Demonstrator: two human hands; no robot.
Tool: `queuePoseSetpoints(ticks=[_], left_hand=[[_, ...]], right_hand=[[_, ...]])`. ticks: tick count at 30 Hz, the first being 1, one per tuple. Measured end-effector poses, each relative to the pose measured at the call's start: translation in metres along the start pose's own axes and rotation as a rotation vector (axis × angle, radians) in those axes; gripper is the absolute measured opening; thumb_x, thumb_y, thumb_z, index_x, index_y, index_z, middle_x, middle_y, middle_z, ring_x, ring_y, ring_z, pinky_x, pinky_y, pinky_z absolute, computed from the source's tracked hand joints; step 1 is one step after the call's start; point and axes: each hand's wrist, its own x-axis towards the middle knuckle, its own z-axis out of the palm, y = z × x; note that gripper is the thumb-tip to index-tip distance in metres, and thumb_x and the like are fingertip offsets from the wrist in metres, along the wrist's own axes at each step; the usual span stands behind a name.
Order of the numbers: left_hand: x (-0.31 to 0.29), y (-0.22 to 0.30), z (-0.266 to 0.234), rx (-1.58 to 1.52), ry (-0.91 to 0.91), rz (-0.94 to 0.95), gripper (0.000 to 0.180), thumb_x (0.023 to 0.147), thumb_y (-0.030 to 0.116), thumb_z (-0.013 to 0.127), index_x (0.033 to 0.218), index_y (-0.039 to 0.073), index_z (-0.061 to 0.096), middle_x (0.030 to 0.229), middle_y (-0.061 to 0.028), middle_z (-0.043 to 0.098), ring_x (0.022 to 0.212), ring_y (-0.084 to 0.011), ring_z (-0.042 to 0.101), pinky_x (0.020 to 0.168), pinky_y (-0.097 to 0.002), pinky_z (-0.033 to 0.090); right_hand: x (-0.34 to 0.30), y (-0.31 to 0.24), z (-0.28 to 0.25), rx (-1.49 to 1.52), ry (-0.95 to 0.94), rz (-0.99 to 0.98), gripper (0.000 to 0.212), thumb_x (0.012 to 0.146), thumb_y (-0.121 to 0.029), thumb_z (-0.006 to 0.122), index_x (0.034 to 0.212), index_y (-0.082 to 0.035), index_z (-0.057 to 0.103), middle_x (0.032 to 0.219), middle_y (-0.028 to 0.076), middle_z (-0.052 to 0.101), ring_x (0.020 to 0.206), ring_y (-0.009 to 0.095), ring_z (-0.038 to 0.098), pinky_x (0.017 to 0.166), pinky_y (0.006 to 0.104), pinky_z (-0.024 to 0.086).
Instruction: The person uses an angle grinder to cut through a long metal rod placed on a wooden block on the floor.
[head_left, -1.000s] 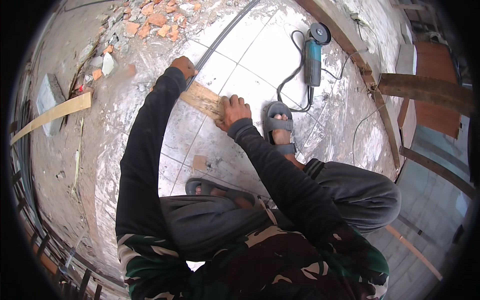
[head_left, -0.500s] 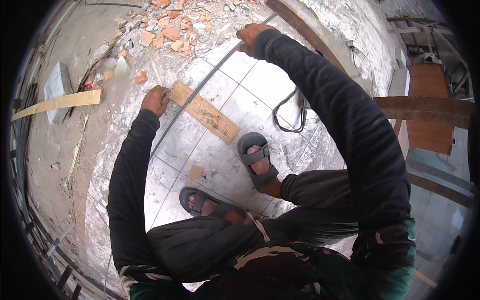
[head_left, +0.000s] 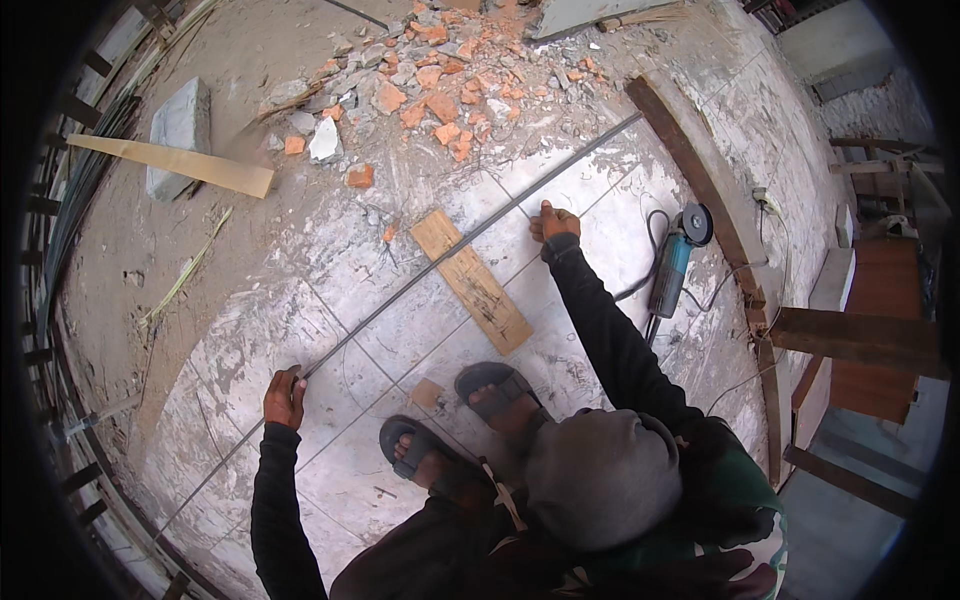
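Observation:
A long thin dark metal rod (head_left: 372,312) runs diagonally over the tiled floor, from the far right to the lower left. It lies across a short wooden board (head_left: 492,308). My left hand (head_left: 284,400) is at the rod's left part, fingers bent round it. My right hand (head_left: 556,226) is just below the rod's right part, apart from it, loosely curled with the index finger raised and nothing visible in it. To its right lies an angle grinder (head_left: 672,268) with a teal body, a dark disc and a black cord.
Broken brick and rubble (head_left: 440,100) lie at the back. A concrete block (head_left: 182,135) and a pale wooden strip (head_left: 185,168) are at the left. A dark beam (head_left: 695,180) edges the right side. Both sandalled feet (head_left: 500,390) stand near the board. A grey rounded cloth shape (head_left: 603,480) covers the lower middle.
My right hand has come off the rod and moved down. My left hand has gone from beside the board to the rod's lower left. The view has shifted, showing the whole grinder.

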Motion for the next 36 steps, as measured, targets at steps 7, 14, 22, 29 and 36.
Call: queuePoseSetpoints(ticks=[7,14,22,29,36], left_hand=[[-0.02,-0.018,0.026,-0.056,0.177,-0.074,0.024,0.091,0.023,0.056,0.101,0.003,0.065,0.084,-0.0162,0.061,0.078,-0.0332,0.061,0.071,-0.0387,0.048],[-0.007,-0.062,0.042,-0.219,0.209,-0.15,0.017,0.084,0.016,0.065,0.089,0.0,0.067,0.076,-0.0131,0.064,0.07,-0.0249,0.061,0.068,-0.0328,0.048],[-0.016,-0.07,0.032,-0.307,0.142,-0.082,0.02,0.086,0.018,0.065,0.094,0.001,0.067,0.083,-0.0113,0.064,0.075,-0.0212,0.061,0.07,-0.0316,0.048],[0.016,0.014,-0.03,0.033,0.064,0.112,0.038,0.087,0.025,0.062,0.117,0.002,0.058,0.1,-0.0172,0.059,0.094,-0.0314,0.058,0.083,-0.0388,0.046],[0.1,0.196,-0.105,0.309,-0.081,0.579,0.033,0.083,0.016,0.064,0.113,0.004,0.059,0.102,-0.0161,0.059,0.095,-0.0337,0.057,0.083,-0.0415,0.046]], right_hand=[[-0.017,-0.008,-0.018,-0.076,-0.103,-0.02,0.035,0.088,-0.035,0.063,0.086,0.0,0.061,0.075,0.011,0.067,0.059,0.017,0.064,0.049,0.0293,0.052],[-0.045,0.005,-0.081,-0.323,-0.006,-0.258,0.033,0.088,-0.033,0.062,0.085,0.001,0.065,0.067,0.008,0.067,0.057,0.014,0.063,0.056,0.028,0.049],[-0.075,-0.016,-0.19,-0.881,0.606,-0.609,0.031,0.082,-0.036,0.066,0.082,-0.007,0.056,0.076,0.011,0.057,0.073,0.03,0.058,0.065,0.0405,0.046],[-0.008,0.019,-0.286,-0.717,0.461,-0.066,0.084,0.062,-0.055,0.077,0.111,0.008,0.05,0.103,0.023,0.062,0.097,0.037,0.062,0.086,0.0407,0.048],[-0.003,-0.014,-0.278,-0.233,0.256,0.318,0.04,0.059,-0.029,0.073,0.082,0.002,0.062,0.071,0.012,0.063,0.053,0.025,0.059,0.05,0.0359,0.049]])
